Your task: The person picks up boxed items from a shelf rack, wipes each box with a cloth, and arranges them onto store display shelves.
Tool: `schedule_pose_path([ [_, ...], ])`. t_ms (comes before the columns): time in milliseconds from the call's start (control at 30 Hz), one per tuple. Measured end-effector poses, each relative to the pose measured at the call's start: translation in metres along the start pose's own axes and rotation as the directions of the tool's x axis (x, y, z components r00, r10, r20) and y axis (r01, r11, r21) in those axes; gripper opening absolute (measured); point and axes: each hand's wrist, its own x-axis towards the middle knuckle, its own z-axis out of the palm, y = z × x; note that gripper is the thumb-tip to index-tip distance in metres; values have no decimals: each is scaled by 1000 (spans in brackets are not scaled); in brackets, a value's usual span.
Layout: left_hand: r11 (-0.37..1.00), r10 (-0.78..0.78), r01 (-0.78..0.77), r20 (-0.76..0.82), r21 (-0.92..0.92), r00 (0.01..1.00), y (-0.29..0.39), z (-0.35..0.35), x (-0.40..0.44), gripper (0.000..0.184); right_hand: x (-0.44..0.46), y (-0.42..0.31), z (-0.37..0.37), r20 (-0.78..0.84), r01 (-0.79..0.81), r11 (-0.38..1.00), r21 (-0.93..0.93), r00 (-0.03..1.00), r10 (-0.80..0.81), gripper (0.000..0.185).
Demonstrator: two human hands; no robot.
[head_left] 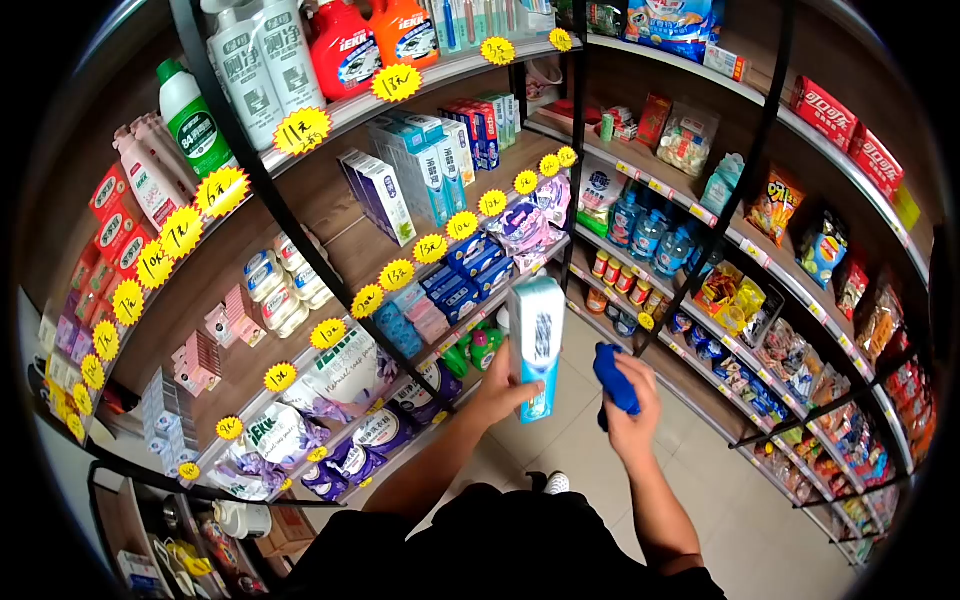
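Observation:
Held upright in front of my body is a white and light-blue toothpaste box [538, 335], with my left hand [496, 392] closed around its lower part. A crumpled dark-blue cloth [616, 378] is gripped in my right hand [634, 420], a little to the right of the box and apart from it. On the shelf ahead stand similar light-blue toothpaste boxes [428, 170]. White and purple boxes [378, 198] stand to their left, and red and blue boxes [480, 128] farther back.
Shelving curves around on both sides, its edges carrying yellow price tags [397, 82]. Detergent bottles [340, 50] fill the top left shelf. Laundry bags [345, 375] lie lower down. Snack bags [775, 205] and bottled drinks [648, 235] line the right. Tiled floor [590, 480] lies below.

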Motion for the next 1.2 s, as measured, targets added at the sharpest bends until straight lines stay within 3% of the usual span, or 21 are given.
schedule_pose_path([
  [33, 1000, -2, 2, -9, 5, 1000, -4, 5, -1, 81, 15, 4, -13, -1, 23, 1000, 7, 1000, -23, 42],
  [100, 974, -68, 54, 57, 219, 996, -11, 15, 0, 87, 47, 5, -36, 18, 49, 998, 28, 999, -49, 40],
  [167, 969, -119, 102, 60, 224, 991, -16, 25, 5, 92, 79, -1, -56, 117, 203, 979, 15, 972, -203, 44],
  [200, 970, -113, 97, 59, 225, 992, -15, 33, 8, 92, 93, -5, -64, 122, 206, 978, 22, 971, -207, 44],
  [267, 960, -107, 84, 73, 266, 992, -18, 41, 12, 92, 112, -13, -75, 347, 334, 942, -3, 884, -312, 50],
  [400, 941, -102, 95, 5, 326, 995, -18, 51, 23, 91, 131, -13, -87, 506, 395, 918, 9, 790, -345, 58],
  [467, 837, -170, 159, -27, 524, 985, -11, 49, 28, 86, 138, -13, -93, 536, 420, 908, -5, 767, -352, 58],
  [500, 838, -175, 164, -28, 521, 984, -7, 48, 32, 86, 140, -13, -95, 567, 443, 896, -19, 743, -356, 58],
  [567, 605, 3, -13, 14, 796, 1000, 3, 50, 43, 83, 147, -11, -96, 577, 466, 884, -28, 730, -367, 58],
  [633, 640, 88, -29, -35, 768, 996, 7, 54, 55, 74, 156, -8, -98, 611, 471, 882, -12, 702, -367, 57],
  [700, 514, 183, -156, 70, 844, 981, 13, 47, 66, 75, 165, -1, -97, 596, 482, 876, -5, 705, -384, 56],
  [767, 585, 181, -160, 64, 795, 981, 0, 34, 73, 76, 176, 7, -94, 578, 497, 868, 3, 708, -407, 55],
  [833, 767, -86, 43, 37, 640, 996, -14, 19, 80, 85, 186, 16, -91, 529, 457, 888, -54, 767, -363, 53],
  [867, 768, -85, 45, 33, 639, 996, -21, 14, 85, 85, 193, 21, -88, 535, 439, 897, -58, 772, -343, 50],
  [933, 886, -252, 206, 60, 415, 966, -27, 7, 103, 89, 206, 41, -76, 541, 411, 909, -67, 781, -313, 49],
  [1100, 899, -292, 255, 56, 356, 955, -65, -31, 139, 92, 249, 81, -46, 535, 341, 933, -117, 813, -230, 39],
  [1167, 978, -203, 197, 92, 70, 975, -64, -39, 159, 96, 265, 98, -32, 544, 329, 935, -133, 813, -209, 38],
  [1200, 985, -175, 175, 146, 14, 974, -45, -38, 174, 97, 272, 106, -25, 535, 277, 953, -123, 827, -172, 38],
])
